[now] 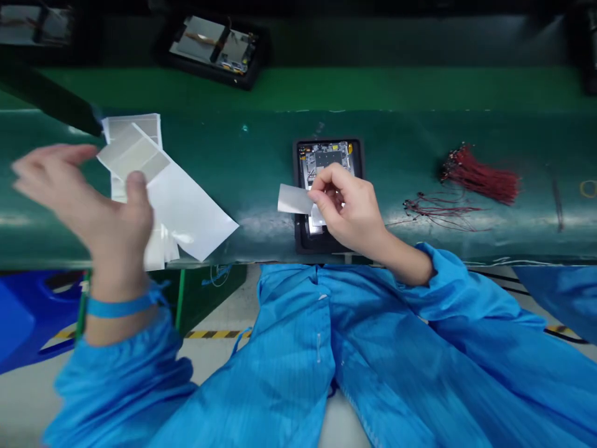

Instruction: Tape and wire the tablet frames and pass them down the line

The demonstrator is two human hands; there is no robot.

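Pinched between the thumb and fingers of my right hand (pixel 347 202) is a pale grey adhesive sheet piece (pixel 293 200). That hand hovers over an electronic device (pixel 329 152) with an exposed circuit board, which lies in a black tray (pixel 299 233); the hand hides part of the board. My left hand (pixel 105 208), smeared by motion, has its thumb and fingers spread, holding nothing. Beside and partly behind it are white backing sheets (pixel 191 211) bearing grey sticker pieces (pixel 135 152), overlapping on the bench.
Red wires lie in a bundle (pixel 485 177), with several loose red wires (pixel 438 208) nearby. Another device in a black tray (pixel 212 46) sits at the back on the green bench (pixel 261 155). A dark bar (pixel 51 99) juts in at left. A blue chair (pixel 28 317) stands below.
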